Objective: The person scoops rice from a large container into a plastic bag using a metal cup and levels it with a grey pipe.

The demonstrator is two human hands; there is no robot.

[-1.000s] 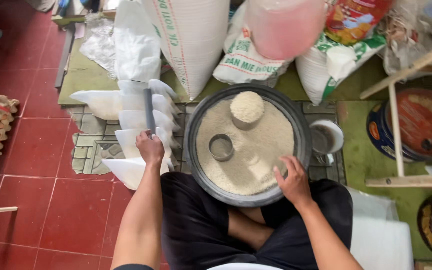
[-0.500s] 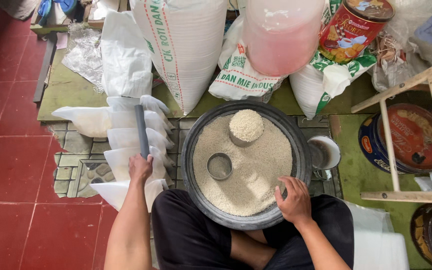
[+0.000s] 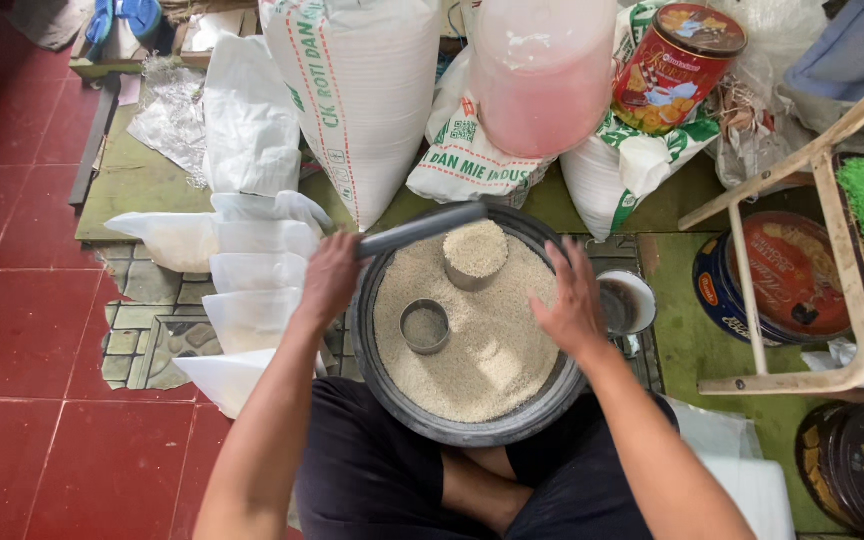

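From the head view, the left hand (image 3: 330, 278) is closed around a grey rod (image 3: 422, 229) reaching over a heaped tin (image 3: 475, 255) in the grain basin (image 3: 392, 405), while the right hand (image 3: 572, 300) hovers open, empty, just beside that tin.

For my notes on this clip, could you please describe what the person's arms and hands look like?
Both arms are bare, no sleeves in view. The left hand and right hand wear no gloves, and no rings, watch or bracelets show. Dark trousers cover the crossed legs.
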